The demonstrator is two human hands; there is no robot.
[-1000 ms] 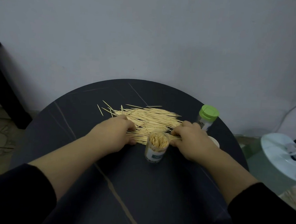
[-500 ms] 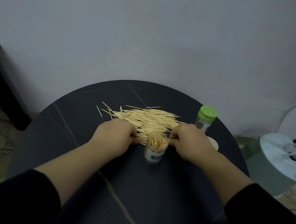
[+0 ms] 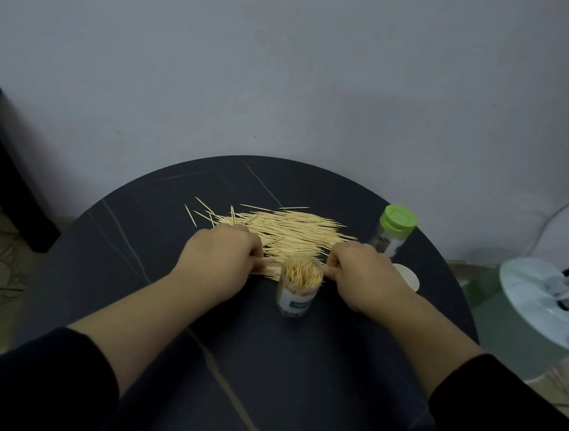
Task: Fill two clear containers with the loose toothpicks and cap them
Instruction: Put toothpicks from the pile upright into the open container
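A spread of loose toothpicks [image 3: 285,229] lies on the round dark table [image 3: 134,225]. In front of it stands an uncapped clear container [image 3: 299,288], packed with upright toothpicks. My left hand [image 3: 221,261] and my right hand [image 3: 361,273] sit on either side of it, fingers curled, each pinching one end of a bundle of toothpicks [image 3: 271,271] that runs behind the container. A second clear container with a green cap [image 3: 393,231] stands at the right, behind my right hand.
A white lid [image 3: 406,278] lies on the table just right of my right hand. A pale green bin with a white top [image 3: 536,307] stands on the floor to the right. A dark furniture leg [image 3: 6,175] is at the far left.
Both hands have drawn inward and toward me, gathering a bundle of toothpicks from the near edge of the pile up against the open container.
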